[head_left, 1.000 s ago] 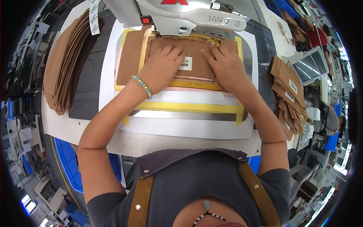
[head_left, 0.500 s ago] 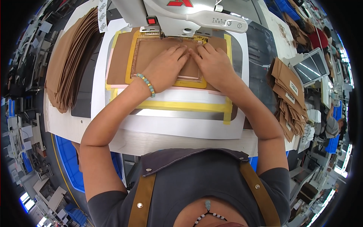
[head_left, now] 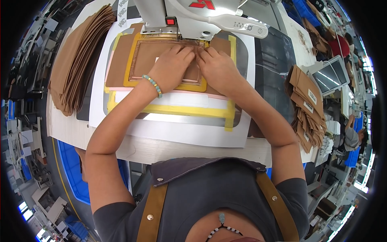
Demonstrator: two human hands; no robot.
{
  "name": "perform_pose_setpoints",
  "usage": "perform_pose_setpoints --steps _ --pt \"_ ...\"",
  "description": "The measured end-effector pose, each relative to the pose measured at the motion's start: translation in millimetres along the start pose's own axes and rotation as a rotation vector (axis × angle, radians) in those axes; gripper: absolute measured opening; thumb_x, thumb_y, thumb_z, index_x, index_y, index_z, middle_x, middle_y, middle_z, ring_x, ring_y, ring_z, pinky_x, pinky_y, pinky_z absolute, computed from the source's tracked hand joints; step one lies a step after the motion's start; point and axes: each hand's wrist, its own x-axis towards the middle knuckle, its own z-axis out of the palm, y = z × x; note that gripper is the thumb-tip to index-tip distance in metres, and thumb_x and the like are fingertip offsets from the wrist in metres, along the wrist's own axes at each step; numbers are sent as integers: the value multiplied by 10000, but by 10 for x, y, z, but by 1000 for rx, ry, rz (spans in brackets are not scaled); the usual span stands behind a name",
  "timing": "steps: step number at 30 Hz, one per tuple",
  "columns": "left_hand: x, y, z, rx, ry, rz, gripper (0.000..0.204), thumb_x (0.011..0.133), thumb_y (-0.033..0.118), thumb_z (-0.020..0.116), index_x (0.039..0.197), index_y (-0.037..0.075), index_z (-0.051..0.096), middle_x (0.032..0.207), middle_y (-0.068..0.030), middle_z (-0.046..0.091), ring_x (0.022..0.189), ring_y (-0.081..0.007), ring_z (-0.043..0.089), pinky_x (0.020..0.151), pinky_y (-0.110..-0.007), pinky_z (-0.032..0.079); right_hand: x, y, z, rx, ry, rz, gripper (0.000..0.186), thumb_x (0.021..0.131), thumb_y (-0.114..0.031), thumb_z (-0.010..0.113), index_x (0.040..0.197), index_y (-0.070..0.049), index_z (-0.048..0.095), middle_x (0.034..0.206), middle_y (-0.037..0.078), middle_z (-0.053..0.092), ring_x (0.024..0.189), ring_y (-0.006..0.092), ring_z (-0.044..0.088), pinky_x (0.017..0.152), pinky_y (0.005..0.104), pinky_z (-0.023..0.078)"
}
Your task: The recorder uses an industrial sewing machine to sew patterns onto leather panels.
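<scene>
A yellow-edged clear frame [head_left: 131, 66] lies over a brown fabric panel [head_left: 147, 54] beneath the head of a white sewing machine [head_left: 193, 20]. My left hand [head_left: 174, 66], with a beaded bracelet at its wrist, rests palm down on the panel, fingers bent and the tips partly hidden. Beside it, my right hand [head_left: 217, 69] lies over the frame's right side. Its fingers are apart and point toward the needle area. The two hands nearly touch at the fingertips. A small white patch shows next to my left hand. Neither hand visibly grips anything.
Brown fabric pieces stand in a tall stack [head_left: 76, 64] at the left. More brown pieces with white labels [head_left: 308, 97] are heaped at the right, near a tilted screen [head_left: 330, 74]. A white sheet with yellow tape [head_left: 189, 111] lies under the panel. Blue bins [head_left: 72, 173] sit below the table.
The frame, panel and white sheet have slid left under the machine head. Both hands have shifted slightly left with them, and my left fingers look more bent. The view has moved a little.
</scene>
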Motion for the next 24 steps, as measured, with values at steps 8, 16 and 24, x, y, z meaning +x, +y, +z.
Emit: perform_pose_setpoints --steps 8,16,24 --pt "-363 -288 -348 -185 -1 7 410 974 52 648 1383 51 655 1522 -124 596 1450 -353 503 1206 -462 414 -399 174 -371 228 6 97 333 947 -211 684 1220 -22 715 1232 88 694 1122 263 647 921 393 558" --pt "-528 -234 -375 -329 -134 134 462 957 184 735 1405 83 683 1616 -103 535 1539 -369 413 1248 -507 353 -280 168 -392 329 -93 65 455 936 -76 623 1387 -18 640 1461 104 631 1334 315 579 1116 432 482" --pt "-491 -241 -280 -252 -158 194 552 942 320 756 1444 107 666 1671 -96 470 1568 -388 351 1282 -541 263 -174 -34 -101 181 -7 -40 456 903 -71 637 1352 -6 681 1449 104 656 1350 253 593 1044 375 473"
